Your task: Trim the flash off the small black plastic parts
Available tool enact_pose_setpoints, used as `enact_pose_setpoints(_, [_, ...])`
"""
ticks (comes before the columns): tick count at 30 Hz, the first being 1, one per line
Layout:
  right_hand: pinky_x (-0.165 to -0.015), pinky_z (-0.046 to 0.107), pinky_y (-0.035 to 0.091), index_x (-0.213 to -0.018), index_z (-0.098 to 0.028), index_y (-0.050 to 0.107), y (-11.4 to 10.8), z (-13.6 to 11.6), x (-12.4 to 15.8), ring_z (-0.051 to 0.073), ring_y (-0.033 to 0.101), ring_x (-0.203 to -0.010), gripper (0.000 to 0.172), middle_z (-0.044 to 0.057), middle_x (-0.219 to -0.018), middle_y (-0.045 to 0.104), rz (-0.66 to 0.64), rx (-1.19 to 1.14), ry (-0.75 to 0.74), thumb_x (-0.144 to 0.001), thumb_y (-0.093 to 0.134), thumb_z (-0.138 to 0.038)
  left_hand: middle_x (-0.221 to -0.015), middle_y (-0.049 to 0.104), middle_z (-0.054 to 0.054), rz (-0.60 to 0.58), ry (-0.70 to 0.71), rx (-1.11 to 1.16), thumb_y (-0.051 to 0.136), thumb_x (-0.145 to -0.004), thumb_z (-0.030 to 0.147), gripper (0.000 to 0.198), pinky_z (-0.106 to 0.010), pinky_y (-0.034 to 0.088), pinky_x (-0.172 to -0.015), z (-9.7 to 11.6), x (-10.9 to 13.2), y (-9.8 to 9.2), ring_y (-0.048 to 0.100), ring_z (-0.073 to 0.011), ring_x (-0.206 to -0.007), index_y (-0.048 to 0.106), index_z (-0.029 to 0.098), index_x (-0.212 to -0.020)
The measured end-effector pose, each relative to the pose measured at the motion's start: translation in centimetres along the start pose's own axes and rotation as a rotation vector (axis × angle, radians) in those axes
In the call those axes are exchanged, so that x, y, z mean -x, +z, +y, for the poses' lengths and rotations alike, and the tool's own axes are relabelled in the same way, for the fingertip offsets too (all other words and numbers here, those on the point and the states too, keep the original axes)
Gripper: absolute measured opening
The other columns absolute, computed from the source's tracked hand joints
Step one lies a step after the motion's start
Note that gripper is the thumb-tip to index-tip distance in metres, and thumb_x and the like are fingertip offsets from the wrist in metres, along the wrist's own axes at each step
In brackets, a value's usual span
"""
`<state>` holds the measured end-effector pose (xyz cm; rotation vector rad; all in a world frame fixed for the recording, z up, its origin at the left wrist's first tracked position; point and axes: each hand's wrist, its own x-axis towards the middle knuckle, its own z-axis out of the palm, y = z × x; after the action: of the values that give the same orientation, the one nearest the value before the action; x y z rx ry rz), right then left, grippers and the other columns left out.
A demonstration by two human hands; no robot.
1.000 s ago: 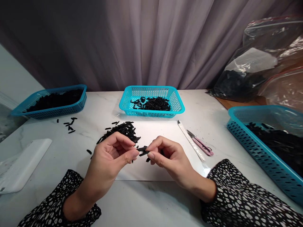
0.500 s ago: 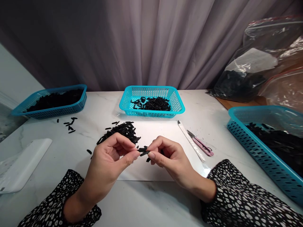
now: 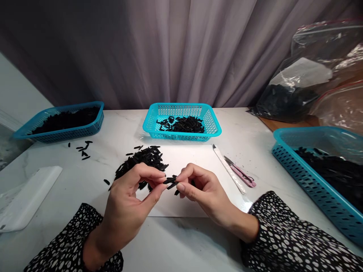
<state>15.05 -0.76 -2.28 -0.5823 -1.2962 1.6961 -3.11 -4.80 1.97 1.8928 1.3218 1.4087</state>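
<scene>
Evidently, in the head view, the only one here, the work looks partway along: a loose pile (image 3: 149, 156) of black bits lies on the white sheet (image 3: 188, 207), a smaller batch sits in the middle basket (image 3: 181, 136), and a few pieces are in the fingers. How much is finished I cannot tell, since nothing shows which of the middle, left basket (image 3: 96, 124) and right basket (image 3: 307, 185) holds handled pieces; the two at the sides carry far more. The black pieces (image 3: 171, 181) in hand are above the sheet, just right of the pile's near edge, between the fingertips. They are thin and long, lying nearly side by side; their long axes run across the worktop (image 3: 181, 245) from left to right, with the right ends tilted slightly toward the far side. The right hand (image 3: 208, 192) pinches those right ends between thumb and forefinger, with another dark piece showing under its fingers. The left hand (image 3: 127, 204) has thumb and forefinger at the left ends; whether it grips or merely touches, I cannot tell.
</scene>
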Motion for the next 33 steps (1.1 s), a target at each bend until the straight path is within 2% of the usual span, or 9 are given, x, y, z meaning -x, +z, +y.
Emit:
enact_pose_setpoints(6, [-0.057,0.025,0.036,-0.086,-0.022,0.066,-0.1,0.0,0.0,0.010,0.045,-0.057,0.008,-0.006,-0.061,0.052,-0.011,-0.007,0.000,-0.087,0.071,-0.028,-0.087,0.068,0.001,-0.033,0.143,-0.057,0.066,-0.081,-0.002,0.036,-0.024,0.057,-0.074,-0.3,0.3,-0.1,0.066,-0.0121,-0.080,0.063,0.023,-0.105])
enact_pose_setpoints(12, [-0.057,0.025,0.038,-0.086,-0.022,0.068,-0.1,0.1,0.1,0.009,0.046,-0.058,0.008,-0.006,-0.062,0.053,-0.007,-0.006,-0.009,-0.087,0.071,-0.029,-0.091,0.069,-0.001,-0.045,0.226,-0.078,0.066,-0.079,-0.005,0.041,-0.026,0.058,-0.075,-0.4,0.4,-0.2,0.068,-0.0137,-0.084,0.062,0.021,-0.110])
enact_pose_setpoints(20, [-0.056,0.025,0.038,-0.087,-0.022,0.068,-0.1,0.2,0.0,0.009,0.049,-0.058,0.009,-0.005,-0.063,0.056,0.024,-0.016,-0.013,-0.087,0.072,-0.030,-0.085,0.072,-0.001,-0.152,0.276,-0.151,0.062,-0.083,-0.004,0.029,-0.020,0.056,-0.067,0.3,-0.8,-0.2,0.069,-0.0105,-0.077,0.072,0.021,-0.095])
enact_pose_setpoints(23, [-0.055,0.025,0.038,-0.088,-0.021,0.067,-0.1,0.2,0.0,0.010,0.049,-0.058,0.010,-0.004,-0.064,0.056,0.030,-0.006,-0.013,-0.087,0.071,-0.030,-0.086,0.073,-0.001,-0.149,0.179,-0.083,0.062,-0.082,-0.002,0.030,-0.021,0.057,-0.067,0.2,-0.7,0.0,0.070,-0.0112,-0.078,0.074,0.022,-0.094])
enact_pose_setpoints(29, [-0.056,0.026,0.038,-0.081,-0.021,0.061,0.3,-0.2,0.0,0.011,0.048,-0.058,0.015,-0.004,-0.061,0.055,0.061,0.061,-0.014,-0.088,0.069,-0.032,-0.086,0.073,-0.002,-0.124,-0.287,0.243,0.071,-0.078,0.011,0.013,-0.023,0.060,-0.068,-0.4,-0.3,0.7,0.070,-0.0147,-0.081,0.076,0.023,-0.080])
enact_pose_setpoints(33, [-0.057,0.027,0.036,-0.082,-0.020,0.060,0.4,-0.2,0.0,0.012,0.047,-0.059,0.015,-0.004,-0.063,0.054,0.064,0.131,0.008,-0.087,0.068,-0.032,-0.078,0.073,-0.001,-0.126,-0.500,0.392,0.076,-0.074,0.016,0.006,-0.021,0.058,-0.069,-0.5,-0.5,1.0,0.068,-0.0127,-0.074,0.075,0.021,-0.072])
